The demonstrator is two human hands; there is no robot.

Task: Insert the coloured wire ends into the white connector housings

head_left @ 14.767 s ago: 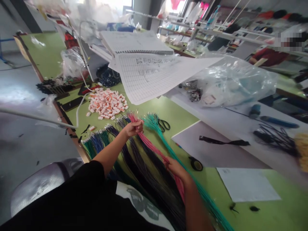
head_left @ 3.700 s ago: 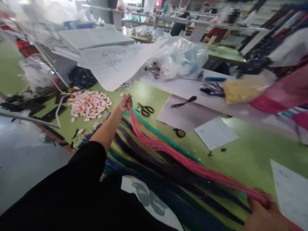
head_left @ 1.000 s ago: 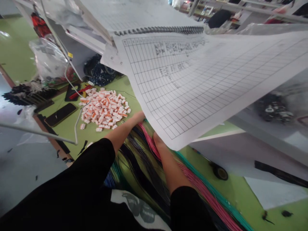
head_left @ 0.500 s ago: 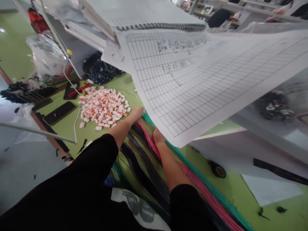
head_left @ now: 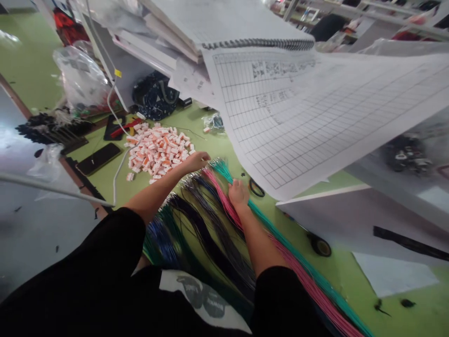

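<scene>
My right hand is wrapped round a bundle of green wires just behind its fanned, bare-tipped ends. My left hand is held at the tips of that bundle with its fingers curled together; what they hold, if anything, is too small to make out. Beside the green bundle lie pink wires, then grey wires, black wires and blue wires, stretching across the bench towards my body. Left of my left hand is a heap of small white-and-orange connectors.
A spiral-bound notebook with a ruled page overhangs the bench. A phone, red-handled pliers, a thin white cable and scissors handles lie around. On the right are a tape roll and a white panel.
The green wire ends, previously behind the page, now show fanned out. My left hand has drawn slightly left of them. The whole view has shifted a little, uncovering scissors handles and a small clear bag.
</scene>
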